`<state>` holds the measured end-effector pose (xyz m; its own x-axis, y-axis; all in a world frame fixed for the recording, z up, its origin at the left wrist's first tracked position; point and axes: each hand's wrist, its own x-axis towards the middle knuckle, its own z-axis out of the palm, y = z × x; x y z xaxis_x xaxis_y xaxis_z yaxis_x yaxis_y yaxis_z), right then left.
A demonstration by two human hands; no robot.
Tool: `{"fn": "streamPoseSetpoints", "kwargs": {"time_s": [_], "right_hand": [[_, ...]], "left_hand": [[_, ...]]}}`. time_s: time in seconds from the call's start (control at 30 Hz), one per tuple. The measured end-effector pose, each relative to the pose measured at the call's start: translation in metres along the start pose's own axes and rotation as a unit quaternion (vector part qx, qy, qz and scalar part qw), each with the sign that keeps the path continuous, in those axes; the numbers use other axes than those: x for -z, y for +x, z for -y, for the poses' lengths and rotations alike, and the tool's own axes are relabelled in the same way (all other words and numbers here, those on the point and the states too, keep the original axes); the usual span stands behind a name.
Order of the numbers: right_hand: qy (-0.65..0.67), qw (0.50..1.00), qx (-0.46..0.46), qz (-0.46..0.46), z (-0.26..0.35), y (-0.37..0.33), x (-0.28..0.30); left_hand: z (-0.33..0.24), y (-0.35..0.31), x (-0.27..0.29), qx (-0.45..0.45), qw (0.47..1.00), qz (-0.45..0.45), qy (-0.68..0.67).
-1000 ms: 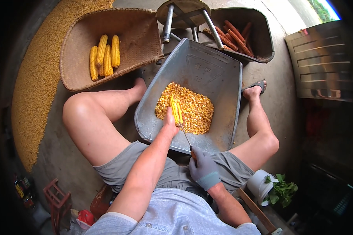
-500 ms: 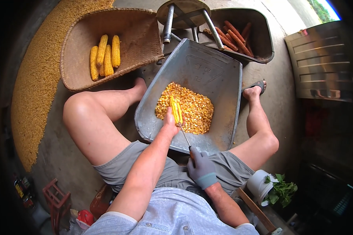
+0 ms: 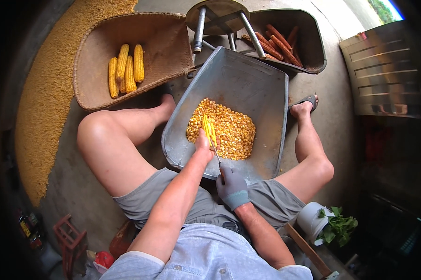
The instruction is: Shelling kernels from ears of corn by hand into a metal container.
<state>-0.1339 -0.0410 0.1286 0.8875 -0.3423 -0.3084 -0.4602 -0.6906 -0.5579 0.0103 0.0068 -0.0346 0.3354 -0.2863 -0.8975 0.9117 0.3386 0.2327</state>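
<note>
My bare left hand is closed around a yellow corn cob, which has a groove along its length where kernels are gone. My right hand, in a grey glove, grips the handle of a screwdriver-like tool with a thin metal shaft. The shaft runs up along the cob; its tip is hard to make out against the kernels. Both hands are over the near end of a grey metal scoop-shaped bin between my legs. Loose corn kernels lie heaped in it.
A woven basket with several full cobs stands at far left. Behind the bin are a round metal stool and a dark tub of reddish bare cobs. Kernels cover the left floor. A white pot with a plant stands at right.
My gloved right hand has moved up and left toward the cob, pushing the tool farther along it. My left hand and the cob have stayed nearly in place.
</note>
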Motion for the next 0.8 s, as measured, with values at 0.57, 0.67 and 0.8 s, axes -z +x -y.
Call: {"fn": "streamPoseSetpoints", "kwargs": {"time_s": [0.57,0.67,0.8], "right_hand": [[-0.001,0.998,-0.054,0.029,-0.005,0.070,-0.007],[-0.019,0.999,-0.007,0.044,0.004,0.050,0.018],[0.005,0.998,0.057,0.011,-0.003,0.031,0.033]], "left_hand": [[0.021,0.016,-0.003,-0.062,0.993,-0.094,-0.023],[0.017,0.021,0.007,-0.076,0.992,-0.093,-0.048],[0.012,0.014,0.006,-0.044,0.997,-0.033,-0.062]]}}
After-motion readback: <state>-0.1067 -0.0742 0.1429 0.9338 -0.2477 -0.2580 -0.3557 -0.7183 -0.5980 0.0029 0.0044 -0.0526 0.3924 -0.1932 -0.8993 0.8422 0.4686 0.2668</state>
